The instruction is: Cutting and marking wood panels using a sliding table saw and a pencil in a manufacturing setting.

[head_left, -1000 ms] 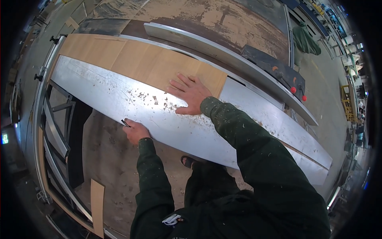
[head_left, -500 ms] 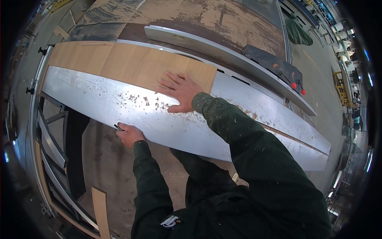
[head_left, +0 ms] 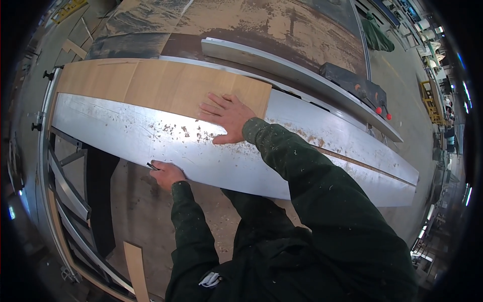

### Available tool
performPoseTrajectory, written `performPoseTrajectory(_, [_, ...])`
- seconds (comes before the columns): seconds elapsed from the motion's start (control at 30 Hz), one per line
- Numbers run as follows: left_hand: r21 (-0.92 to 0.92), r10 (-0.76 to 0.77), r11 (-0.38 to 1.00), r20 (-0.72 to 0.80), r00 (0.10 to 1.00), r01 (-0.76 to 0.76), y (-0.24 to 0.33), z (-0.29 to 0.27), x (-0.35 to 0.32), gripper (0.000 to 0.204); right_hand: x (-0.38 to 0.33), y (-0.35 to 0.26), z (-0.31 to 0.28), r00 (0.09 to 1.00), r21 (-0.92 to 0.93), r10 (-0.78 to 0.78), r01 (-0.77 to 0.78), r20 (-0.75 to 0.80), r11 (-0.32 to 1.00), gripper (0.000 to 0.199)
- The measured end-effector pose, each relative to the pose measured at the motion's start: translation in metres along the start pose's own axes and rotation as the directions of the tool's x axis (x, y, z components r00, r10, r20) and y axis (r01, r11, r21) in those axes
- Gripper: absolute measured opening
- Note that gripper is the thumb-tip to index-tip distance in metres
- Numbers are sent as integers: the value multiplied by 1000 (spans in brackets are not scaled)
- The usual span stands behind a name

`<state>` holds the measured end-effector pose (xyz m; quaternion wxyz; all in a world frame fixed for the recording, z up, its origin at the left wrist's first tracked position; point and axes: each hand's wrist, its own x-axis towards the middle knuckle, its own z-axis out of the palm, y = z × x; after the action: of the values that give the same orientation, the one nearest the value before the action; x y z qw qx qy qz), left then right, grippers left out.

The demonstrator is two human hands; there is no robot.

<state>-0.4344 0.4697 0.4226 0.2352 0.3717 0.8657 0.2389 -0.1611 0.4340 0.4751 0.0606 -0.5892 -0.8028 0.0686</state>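
My right hand [head_left: 229, 118] lies flat with spread fingers across a light brown wooden board [head_left: 176, 83] and the metal beside it. The board rests on the long silvery sliding table [head_left: 146, 133] of a panel saw, along its far side. At the table's near edge my left hand [head_left: 167, 175] is closed, its fingers curled. A thin dark piece [head_left: 152, 166] sticks out of that fist; its kind and the hidden fingertips cannot be made out. Wood chips [head_left: 186, 132] are scattered over the metal near the right hand.
Beyond the board runs a long metal fence [head_left: 282, 63] in front of the dusty saw table [head_left: 261, 25]. A dark unit with red knobs [head_left: 354, 85] stands at its right. At left is a crossbar with black knobs [head_left: 43, 100]; a wood strip [head_left: 135, 267] leans below.
The sliding table and board have shifted left relative to the fence and saw table. Both hands have kept their places on them.
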Motion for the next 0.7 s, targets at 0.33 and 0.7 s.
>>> performPoseTrajectory(0.33, [-33,-39,998,152,988,45,1,-50,47,69,51,-50,-36,998,-23,-7,8,57,1000,89])
performPoseTrajectory(0.7, [85,94,992,-44,995,-90,-17,-40,48,50,41,-39,3,996,77,-71,75,-57,994,88])
